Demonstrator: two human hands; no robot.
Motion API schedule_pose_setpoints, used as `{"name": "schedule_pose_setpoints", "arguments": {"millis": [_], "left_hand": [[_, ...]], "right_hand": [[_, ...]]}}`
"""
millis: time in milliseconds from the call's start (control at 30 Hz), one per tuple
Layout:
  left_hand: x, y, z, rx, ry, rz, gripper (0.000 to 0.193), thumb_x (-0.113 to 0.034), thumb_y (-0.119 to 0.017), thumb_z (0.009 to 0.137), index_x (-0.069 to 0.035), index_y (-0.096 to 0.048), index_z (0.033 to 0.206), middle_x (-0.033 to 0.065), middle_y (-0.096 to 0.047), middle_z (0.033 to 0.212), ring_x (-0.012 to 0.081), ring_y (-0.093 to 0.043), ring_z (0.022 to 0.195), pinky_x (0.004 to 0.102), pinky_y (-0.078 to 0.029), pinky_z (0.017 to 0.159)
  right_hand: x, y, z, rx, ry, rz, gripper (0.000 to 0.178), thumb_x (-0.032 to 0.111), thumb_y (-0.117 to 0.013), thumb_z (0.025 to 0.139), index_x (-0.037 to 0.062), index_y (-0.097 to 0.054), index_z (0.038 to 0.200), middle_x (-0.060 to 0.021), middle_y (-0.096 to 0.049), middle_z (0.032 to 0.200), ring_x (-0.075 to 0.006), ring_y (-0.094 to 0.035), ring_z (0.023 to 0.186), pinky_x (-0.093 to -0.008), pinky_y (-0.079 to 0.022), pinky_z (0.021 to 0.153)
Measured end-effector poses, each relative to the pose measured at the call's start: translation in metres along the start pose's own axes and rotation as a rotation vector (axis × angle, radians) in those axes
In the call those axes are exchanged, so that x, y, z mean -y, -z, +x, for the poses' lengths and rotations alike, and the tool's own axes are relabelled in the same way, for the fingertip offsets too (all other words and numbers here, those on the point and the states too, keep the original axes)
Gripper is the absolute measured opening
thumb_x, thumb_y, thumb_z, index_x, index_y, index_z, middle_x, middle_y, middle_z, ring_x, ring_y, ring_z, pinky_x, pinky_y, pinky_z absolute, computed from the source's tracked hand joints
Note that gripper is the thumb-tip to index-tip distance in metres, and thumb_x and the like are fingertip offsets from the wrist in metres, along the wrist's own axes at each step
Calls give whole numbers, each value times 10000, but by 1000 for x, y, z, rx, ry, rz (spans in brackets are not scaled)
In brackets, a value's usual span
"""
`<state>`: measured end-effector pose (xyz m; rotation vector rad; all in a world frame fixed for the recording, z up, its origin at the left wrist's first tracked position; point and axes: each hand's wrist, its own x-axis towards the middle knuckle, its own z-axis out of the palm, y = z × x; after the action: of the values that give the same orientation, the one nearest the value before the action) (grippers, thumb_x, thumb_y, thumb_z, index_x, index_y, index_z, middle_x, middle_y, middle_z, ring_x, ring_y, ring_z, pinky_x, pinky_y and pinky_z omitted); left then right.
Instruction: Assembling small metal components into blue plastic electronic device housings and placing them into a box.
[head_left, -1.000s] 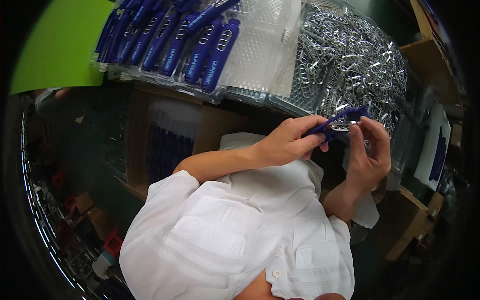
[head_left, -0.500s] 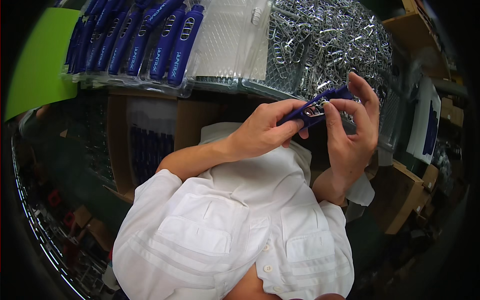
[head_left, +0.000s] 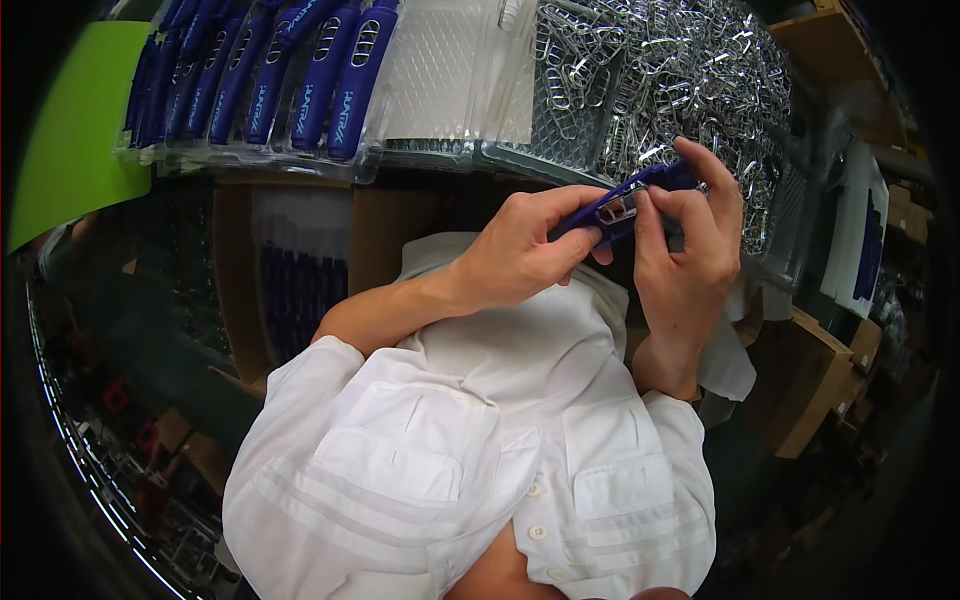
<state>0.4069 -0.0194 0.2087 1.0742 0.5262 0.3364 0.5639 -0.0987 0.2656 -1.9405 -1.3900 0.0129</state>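
Note:
My left hand [head_left: 522, 245] is closed round one end of a long blue plastic casing [head_left: 676, 175], thumb in front and fingers behind. A shiny metal clip [head_left: 614, 210] with rounded slots lies along the casing's face. The thumb and index finger of my right hand [head_left: 690, 240] pinch the clip's far end against the casing. Another right finger reaches up to the casing's far tip. Beyond my hands lies a big heap of similar metal clips [head_left: 690, 70]. Where the clip meets the casing is partly covered by my right fingertips.
At the far left, a clear plastic tray [head_left: 300, 166] holds several finished-looking blue casings [head_left: 361, 85]. A patterned clear tray [head_left: 432, 70] sits beside it. Below the bench edge stands a cardboard box [head_left: 238, 290] with more blue pieces. A green sheet [head_left: 75, 130] is at the left.
Both hands and the casing have shifted slightly left. My right thumb and index finger have moved a little along the clip, keeping their pinch. The trays have shifted slightly in view.

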Motion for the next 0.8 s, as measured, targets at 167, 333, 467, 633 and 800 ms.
{"name": "schedule_pose_setpoints", "arguments": {"millis": [167, 333, 467, 633, 800], "left_hand": [[2, 1, -2, -27, -61, 130, 429, -10, -562, 939, -5, -630, 1363, 38, -738, 835, 47, -575, 578, 230, -484, 534], [2, 0, -1, -12, -191, 165, 415, -24, -599, 941, -5, -631, 1355, 36, -728, 796, 60, -600, 592, 240, -489, 543], [2, -2, 4, 15, -369, 353, 332, -85, -628, 964, 16, -637, 1280, 59, -723, 779, 114, -647, 617, 278, -523, 590], [-2, -12, 9, -65, -112, 144, 237, -166, -600, 990, 39, -718, 1007, 90, -720, 741, 123, -691, 646, 287, -538, 603], [7, -15, 10, -127, -140, 167, 199, -111, -604, 955, 31, -744, 955, 70, -697, 668, 90, -668, 621, 248, -514, 567]], "right_hand": [[-14, -8, -5, -2, 70, 45, 169, -48, -769, 809, 25, -647, 899, -158, -632, 1325, -308, -703, 1062, -367, -599, 803], [-1, -11, -6, -282, -91, 201, 407, -56, -765, 810, 22, -652, 1193, -143, -501, 1522, -272, -679, 1184, -343, -590, 851], [-8, -10, -16, -3, -390, 476, 406, -39, -764, 837, 9, -657, 1226, -109, -700, 1247, -181, -722, 1013, -295, -586, 825], [-10, -19, -24, -56, -294, 449, 320, -40, -758, 845, 3, -648, 1143, -79, -718, 1086, -161, -714, 913, -283, -579, 792], [-17, -23, -28, -99, -115, 444, 283, -60, -753, 829, 20, -593, 1048, -98, -691, 1082, -169, -689, 877, -287, -562, 777]]}}
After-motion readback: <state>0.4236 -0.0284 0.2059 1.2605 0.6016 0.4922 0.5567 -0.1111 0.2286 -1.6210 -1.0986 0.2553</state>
